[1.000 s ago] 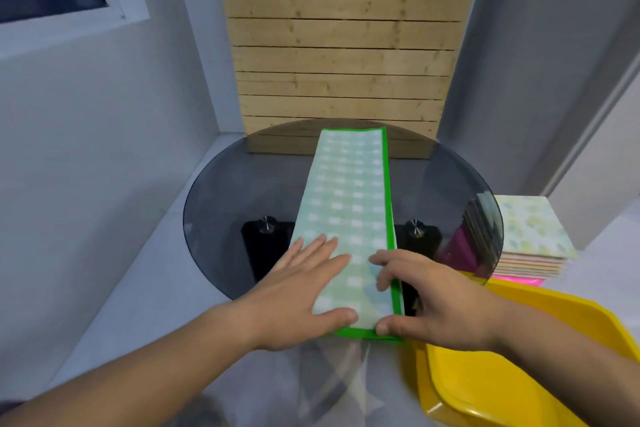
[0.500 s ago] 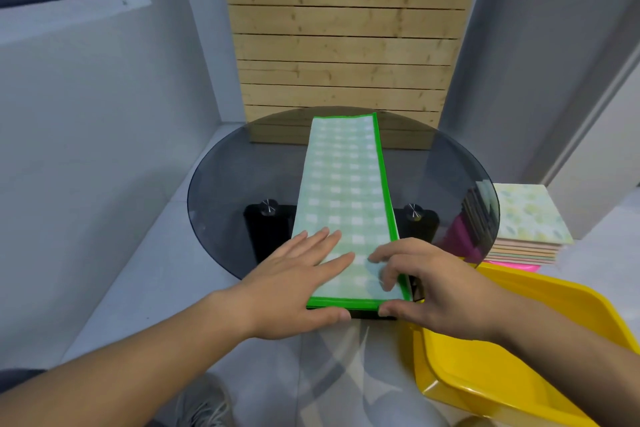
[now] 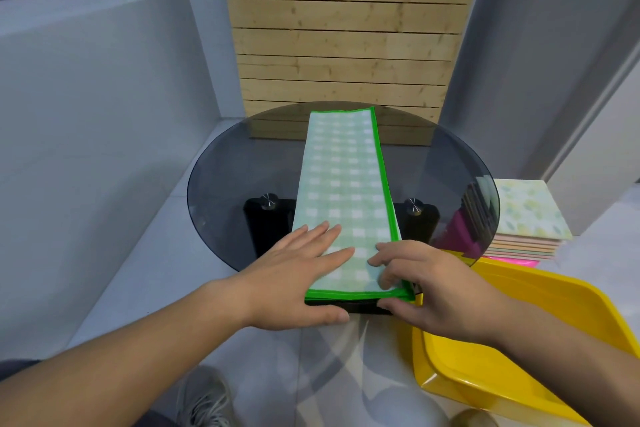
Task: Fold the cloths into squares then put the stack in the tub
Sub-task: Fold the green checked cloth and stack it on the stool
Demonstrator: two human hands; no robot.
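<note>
The long cloth [image 3: 343, 177] runs down the middle of the round glass bench [image 3: 235, 177], leaving 2 bare areas, 1 on each side. The left hand [image 3: 294, 274] lies flat on its near end and the right hand [image 3: 433, 284] pinches its near corner. The wood panel [image 3: 346, 28] closes off the far side. The yellow tub [image 3: 554, 284] sits low at the near right, mouth open upward, with a stack of folded cloths [image 3: 526, 211] on the floor beyond it. A wall [image 3: 104, 114] stands on the left.

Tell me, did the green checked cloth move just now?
Yes. The near hem of the green checked cloth has lifted or drawn back: the black table base shows below it. Its far end stays at the far rim of the glass table.
</note>
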